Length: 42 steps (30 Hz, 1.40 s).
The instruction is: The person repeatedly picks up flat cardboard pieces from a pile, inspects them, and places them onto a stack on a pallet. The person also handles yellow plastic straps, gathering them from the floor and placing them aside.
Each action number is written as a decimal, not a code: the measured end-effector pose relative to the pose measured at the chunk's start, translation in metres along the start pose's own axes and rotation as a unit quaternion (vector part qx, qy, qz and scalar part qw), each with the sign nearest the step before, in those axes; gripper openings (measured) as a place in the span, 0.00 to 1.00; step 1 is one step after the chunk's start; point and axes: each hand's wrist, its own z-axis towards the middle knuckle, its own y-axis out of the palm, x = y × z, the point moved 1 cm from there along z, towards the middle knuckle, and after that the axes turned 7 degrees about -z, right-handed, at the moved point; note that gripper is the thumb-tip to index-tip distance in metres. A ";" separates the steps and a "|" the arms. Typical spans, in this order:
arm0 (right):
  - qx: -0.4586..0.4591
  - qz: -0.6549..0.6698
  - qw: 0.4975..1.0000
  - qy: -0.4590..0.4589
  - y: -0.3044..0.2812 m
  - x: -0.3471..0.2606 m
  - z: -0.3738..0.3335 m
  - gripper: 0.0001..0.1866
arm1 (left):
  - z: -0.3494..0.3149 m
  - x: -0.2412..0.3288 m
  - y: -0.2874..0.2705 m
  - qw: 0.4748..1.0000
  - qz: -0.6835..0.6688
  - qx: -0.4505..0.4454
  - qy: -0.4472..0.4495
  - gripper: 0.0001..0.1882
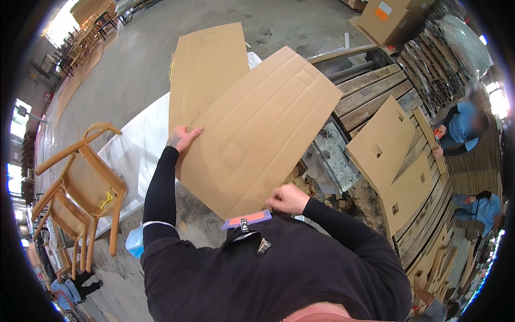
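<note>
A large creased cardboard sheet [252, 129] is tilted in front of me, with small flap-like cut outlines in it. My left hand [184, 138] is closed on its left edge, thumb lying over the near face and the other fingers hidden. By the sheet's lower right edge, close to my chest, is my right hand [288, 199]. Its fingers are curled in, and whatever they hold is hidden. Behind the first sheet, a second cardboard sheet [209, 64] lies partly covered, over a white sheet-like surface [140, 140].
Wooden chair frames [91, 193] stand at the left. On the right is a slatted wooden platform [370, 96] bearing cut cardboard pieces [383, 142], with small scraps below. A person in blue [461, 129] handles cardboard at far right. A cardboard box [382, 20] stands at the back.
</note>
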 end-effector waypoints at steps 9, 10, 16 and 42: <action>0.128 -0.328 0.911 -0.216 -0.023 -0.050 0.108 0.40 | 0.019 -0.003 0.002 1.000 0.020 -0.021 0.005 0.48; 0.084 -0.365 0.907 -0.192 -0.022 -0.050 0.113 0.41 | 0.019 -0.002 0.001 0.999 0.024 -0.010 0.024 0.48; 0.092 -0.353 0.907 -0.213 -0.029 -0.045 0.110 0.40 | 0.016 0.013 -0.011 0.998 0.047 -0.036 -0.001 0.46; 0.419 0.826 0.353 0.131 0.050 0.151 -0.125 0.33 | 0.052 0.230 0.212 0.941 0.089 -0.159 0.284 0.37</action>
